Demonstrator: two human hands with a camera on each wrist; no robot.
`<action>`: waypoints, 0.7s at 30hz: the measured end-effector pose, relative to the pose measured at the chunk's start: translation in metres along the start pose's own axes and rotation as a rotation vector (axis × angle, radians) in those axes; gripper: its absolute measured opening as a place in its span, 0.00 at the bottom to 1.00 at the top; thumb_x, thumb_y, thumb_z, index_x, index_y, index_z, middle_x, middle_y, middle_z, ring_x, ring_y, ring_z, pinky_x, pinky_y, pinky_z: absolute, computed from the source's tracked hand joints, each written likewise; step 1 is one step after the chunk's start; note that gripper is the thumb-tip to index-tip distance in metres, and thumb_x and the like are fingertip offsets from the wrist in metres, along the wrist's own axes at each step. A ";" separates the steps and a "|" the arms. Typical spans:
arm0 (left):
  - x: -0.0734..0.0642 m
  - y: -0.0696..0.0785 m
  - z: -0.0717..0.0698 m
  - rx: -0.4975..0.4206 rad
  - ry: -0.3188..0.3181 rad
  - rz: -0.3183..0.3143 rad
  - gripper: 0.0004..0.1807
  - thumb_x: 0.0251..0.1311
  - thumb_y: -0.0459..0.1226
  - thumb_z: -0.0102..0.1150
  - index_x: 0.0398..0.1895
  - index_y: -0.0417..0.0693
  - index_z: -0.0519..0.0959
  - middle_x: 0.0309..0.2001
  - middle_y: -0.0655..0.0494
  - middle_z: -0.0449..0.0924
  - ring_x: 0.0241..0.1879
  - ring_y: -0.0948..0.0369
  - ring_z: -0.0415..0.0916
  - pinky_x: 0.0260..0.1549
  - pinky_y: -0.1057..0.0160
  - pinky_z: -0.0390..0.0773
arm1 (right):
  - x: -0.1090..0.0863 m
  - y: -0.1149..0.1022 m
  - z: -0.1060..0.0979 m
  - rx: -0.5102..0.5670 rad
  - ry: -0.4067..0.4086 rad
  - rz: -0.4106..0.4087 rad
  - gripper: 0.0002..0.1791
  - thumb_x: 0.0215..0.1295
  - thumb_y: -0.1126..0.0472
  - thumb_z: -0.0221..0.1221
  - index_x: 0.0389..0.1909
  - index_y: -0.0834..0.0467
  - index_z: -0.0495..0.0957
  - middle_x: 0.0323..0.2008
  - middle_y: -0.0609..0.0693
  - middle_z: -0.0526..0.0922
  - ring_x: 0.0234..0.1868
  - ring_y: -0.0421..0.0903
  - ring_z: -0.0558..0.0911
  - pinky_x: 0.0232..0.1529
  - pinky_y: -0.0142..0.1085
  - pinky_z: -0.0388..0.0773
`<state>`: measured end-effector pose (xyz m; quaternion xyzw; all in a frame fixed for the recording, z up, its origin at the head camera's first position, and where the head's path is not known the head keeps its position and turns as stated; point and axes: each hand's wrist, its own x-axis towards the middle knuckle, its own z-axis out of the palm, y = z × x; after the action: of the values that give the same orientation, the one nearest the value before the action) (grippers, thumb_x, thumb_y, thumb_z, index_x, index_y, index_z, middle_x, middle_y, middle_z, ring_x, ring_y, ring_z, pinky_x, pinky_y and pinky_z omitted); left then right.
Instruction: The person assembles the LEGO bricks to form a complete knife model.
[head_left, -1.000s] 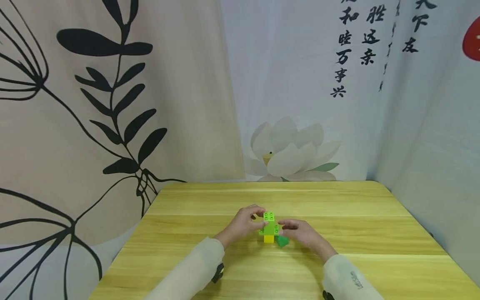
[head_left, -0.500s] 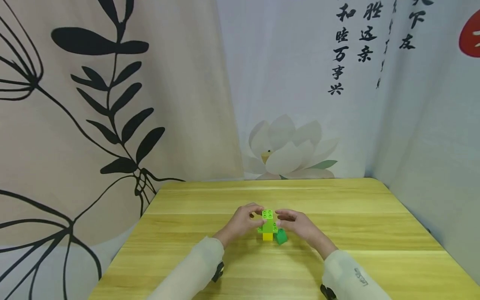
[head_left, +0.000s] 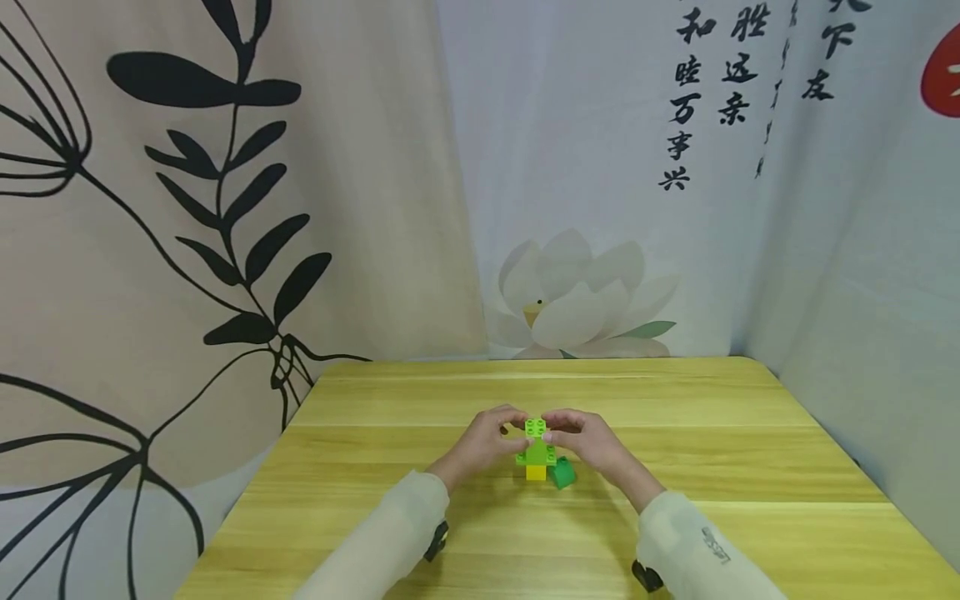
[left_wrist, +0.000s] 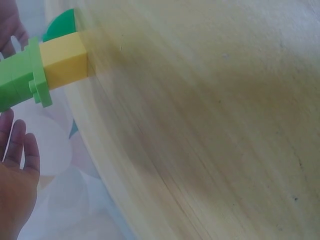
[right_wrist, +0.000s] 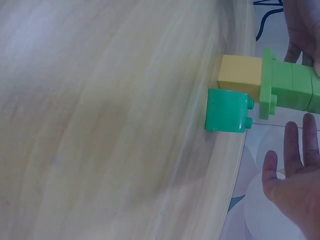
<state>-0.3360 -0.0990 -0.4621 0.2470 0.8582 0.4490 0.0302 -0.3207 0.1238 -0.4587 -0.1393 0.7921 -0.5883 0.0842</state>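
A stack of toy building blocks [head_left: 536, 455] stands upright on the table, with a yellow block [left_wrist: 64, 61] at its base. Above that lie a wide light green plate [right_wrist: 266, 85] and several light green blocks [right_wrist: 291, 85]. My left hand [head_left: 482, 442] pinches the upper stack from the left, thumb in front and index finger behind. From the right, thumb and index finger of my right hand [head_left: 595, 442] pinch near the top block. The other fingers of both hands stretch out past the stack. Beside the yellow base sits a dark green block [right_wrist: 227, 110] with a curved side.
The wooden table [head_left: 720, 467] has its far edge behind the stack. A printed curtain [head_left: 375, 208] with leaves, a lotus and writing hangs beyond it. Both sleeves are pale, with a dark wrist device [head_left: 437, 542] on the left one.
My right hand has risen from low by the dark green block to the top of the stack, where its fingers have come in. My left hand has kept its place.
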 end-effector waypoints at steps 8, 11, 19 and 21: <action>-0.001 0.000 0.000 -0.011 0.000 0.011 0.16 0.65 0.43 0.64 0.55 0.53 0.81 0.47 0.67 0.79 0.52 0.58 0.74 0.53 0.51 0.73 | 0.003 -0.001 0.000 -0.024 -0.009 0.001 0.23 0.68 0.56 0.64 0.60 0.61 0.77 0.52 0.52 0.82 0.53 0.50 0.80 0.56 0.49 0.75; -0.001 -0.001 0.000 -0.003 0.005 0.010 0.15 0.65 0.43 0.65 0.54 0.55 0.82 0.46 0.68 0.79 0.52 0.59 0.74 0.52 0.53 0.73 | 0.003 -0.002 0.000 -0.037 -0.017 0.008 0.22 0.67 0.56 0.64 0.59 0.61 0.78 0.51 0.52 0.82 0.53 0.50 0.80 0.56 0.48 0.76; 0.000 0.000 0.001 -0.005 0.012 0.012 0.13 0.64 0.42 0.65 0.52 0.55 0.83 0.45 0.67 0.79 0.52 0.56 0.74 0.51 0.56 0.73 | 0.001 -0.006 -0.003 -0.043 -0.021 0.008 0.21 0.68 0.57 0.64 0.58 0.63 0.78 0.50 0.53 0.83 0.51 0.50 0.81 0.54 0.50 0.77; 0.001 0.000 0.001 -0.005 0.013 0.014 0.13 0.64 0.42 0.65 0.51 0.55 0.83 0.45 0.67 0.79 0.52 0.55 0.74 0.51 0.55 0.73 | 0.002 -0.006 -0.003 -0.041 -0.019 0.009 0.21 0.68 0.58 0.63 0.58 0.63 0.78 0.49 0.53 0.83 0.50 0.50 0.81 0.54 0.50 0.77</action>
<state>-0.3360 -0.0976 -0.4625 0.2498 0.8555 0.4530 0.0220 -0.3226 0.1245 -0.4524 -0.1429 0.8037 -0.5703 0.0915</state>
